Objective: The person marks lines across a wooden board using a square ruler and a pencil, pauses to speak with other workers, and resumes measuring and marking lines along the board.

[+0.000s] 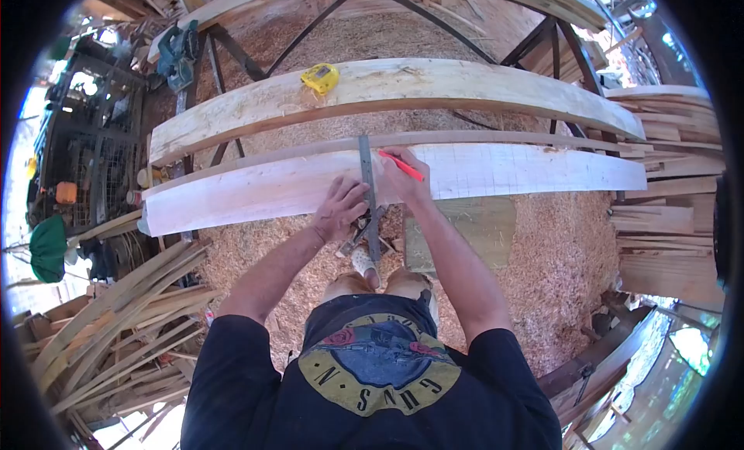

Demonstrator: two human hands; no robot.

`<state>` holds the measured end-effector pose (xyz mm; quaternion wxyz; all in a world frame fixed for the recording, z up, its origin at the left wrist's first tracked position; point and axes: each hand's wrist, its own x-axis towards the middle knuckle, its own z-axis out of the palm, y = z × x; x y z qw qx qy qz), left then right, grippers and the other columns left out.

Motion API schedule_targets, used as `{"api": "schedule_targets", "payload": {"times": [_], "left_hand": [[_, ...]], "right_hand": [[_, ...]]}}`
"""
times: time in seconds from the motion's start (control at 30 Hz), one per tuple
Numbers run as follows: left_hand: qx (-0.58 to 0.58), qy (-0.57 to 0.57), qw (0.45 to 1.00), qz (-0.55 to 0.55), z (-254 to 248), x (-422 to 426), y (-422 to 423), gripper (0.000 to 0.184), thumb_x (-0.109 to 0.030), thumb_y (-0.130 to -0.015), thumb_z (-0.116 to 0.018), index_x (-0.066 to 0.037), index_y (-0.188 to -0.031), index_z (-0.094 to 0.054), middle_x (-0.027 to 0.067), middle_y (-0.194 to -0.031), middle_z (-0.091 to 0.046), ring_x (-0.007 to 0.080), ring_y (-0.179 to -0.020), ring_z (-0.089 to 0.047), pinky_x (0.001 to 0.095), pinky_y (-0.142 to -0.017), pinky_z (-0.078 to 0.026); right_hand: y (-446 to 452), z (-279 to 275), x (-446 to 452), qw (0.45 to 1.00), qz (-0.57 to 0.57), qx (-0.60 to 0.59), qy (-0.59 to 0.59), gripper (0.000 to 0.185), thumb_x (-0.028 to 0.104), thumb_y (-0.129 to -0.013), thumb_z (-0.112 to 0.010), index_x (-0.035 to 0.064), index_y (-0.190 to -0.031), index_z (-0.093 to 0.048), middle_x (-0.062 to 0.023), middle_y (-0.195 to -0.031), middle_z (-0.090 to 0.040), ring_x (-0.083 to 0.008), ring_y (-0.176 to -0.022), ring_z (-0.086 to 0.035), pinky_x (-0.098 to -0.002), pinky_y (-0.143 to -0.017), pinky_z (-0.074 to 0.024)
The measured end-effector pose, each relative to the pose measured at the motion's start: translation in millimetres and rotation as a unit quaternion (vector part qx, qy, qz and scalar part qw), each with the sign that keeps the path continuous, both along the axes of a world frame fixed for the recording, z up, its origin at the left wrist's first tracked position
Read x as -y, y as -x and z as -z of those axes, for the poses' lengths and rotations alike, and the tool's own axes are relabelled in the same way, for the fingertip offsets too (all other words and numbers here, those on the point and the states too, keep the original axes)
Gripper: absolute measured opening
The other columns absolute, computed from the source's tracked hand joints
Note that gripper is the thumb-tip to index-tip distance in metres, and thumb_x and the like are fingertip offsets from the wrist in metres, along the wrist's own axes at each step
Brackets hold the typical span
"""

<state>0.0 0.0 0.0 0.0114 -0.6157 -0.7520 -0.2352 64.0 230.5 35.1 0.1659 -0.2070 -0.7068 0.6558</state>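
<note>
A long pale wooden plank (263,193) lies across in front of me, with pencil-like lines drawn over its right half. Across its width rests a metal ruler (368,171), its near end jutting past the plank toward my body. My left hand (342,207) lies on the plank's near edge with fingers spread against the ruler's left side. In my right hand (404,176) is a red pencil (401,165), held just right of the ruler near the far edge; the fingers partly hide its tip.
A second beam (465,82) lies beyond, carrying a yellow tape measure (321,78). A teal power tool (178,55) sits at upper left. Stacked boards (666,217) stand at right, and offcut strips (132,318) are heaped at lower left. Wood shavings (550,256) cover the ground.
</note>
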Motion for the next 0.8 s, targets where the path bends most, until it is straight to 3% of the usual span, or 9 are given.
{"api": "schedule_targets", "payload": {"times": [0.17, 0.37, 0.57, 0.67, 0.8], "left_hand": [[0.002, -0.006, 1.0, -0.008, -0.2, -2.0, -3.7, 0.059, -0.015, -0.058, -0.08, -0.013, -0.114, -0.062, 0.0164, -0.15, -0.054, 0.0425, -0.145, -0.048, 0.0686, -0.123, -0.032], [0.002, -0.014, 1.0, -0.008, -4.1, -2.1, -2.9, 0.063, -0.019, -0.055, -0.082, -0.013, -0.114, -0.061, 0.0172, -0.151, -0.053, 0.0431, -0.144, -0.049, 0.0682, -0.124, -0.031], [0.012, 0.009, 1.0, -0.001, -5.5, -1.3, -2.3, 0.059, -0.02, -0.062, -0.082, -0.014, -0.116, -0.059, 0.017, -0.151, -0.051, 0.043, -0.145, -0.045, 0.0693, -0.124, -0.029], [0.006, 0.012, 1.0, -0.004, -5.0, -1.2, -2.4, 0.06, -0.02, -0.062, -0.082, -0.014, -0.117, -0.06, 0.0172, -0.151, -0.051, 0.0429, -0.144, -0.045, 0.0695, -0.124, -0.029], [0.007, 0.004, 1.0, -0.001, -4.0, -1.0, -1.8, 0.062, -0.019, -0.061, -0.083, -0.014, -0.118, -0.061, 0.0175, -0.151, -0.051, 0.0428, -0.144, -0.046, 0.0696, -0.124, -0.029]], "right_hand": [[8.3, 4.6, -2.1, 0.997, -0.026, 0.034, -0.06, 0.023, 0.015, -0.098, -0.07, 0.0052, -0.118, -0.077, -0.0057, -0.103, -0.079, -0.011, -0.096, -0.07, -0.0287, -0.087, -0.0569], [13.6, 4.9, -1.0, 0.986, -0.033, 0.057, -0.156, 0.024, 0.018, -0.098, -0.069, 0.0071, -0.118, -0.076, -0.0107, -0.105, -0.079, -0.0186, -0.094, -0.075, -0.0327, -0.087, -0.0587], [15.5, 9.1, -2.0, 0.974, -0.037, 0.004, -0.224, 0.023, 0.019, -0.098, -0.07, 0.0071, -0.116, -0.076, -0.0121, -0.103, -0.078, -0.0247, -0.094, -0.075, -0.035, -0.086, -0.0589], [10.5, 5.9, 4.0, 0.977, -0.014, -0.049, -0.208, 0.02, 0.014, -0.091, -0.075, 0.0093, -0.11, -0.078, -0.0131, -0.097, -0.078, -0.0332, -0.087, -0.073, -0.0412, -0.081, -0.059], [-21.5, 1.3, 14.0, 0.954, -0.034, -0.072, -0.288, 0.02, 0.013, -0.09, -0.077, 0.0079, -0.11, -0.076, -0.0133, -0.095, -0.078, -0.0355, -0.087, -0.073, -0.0427, -0.081, -0.0588]]}}
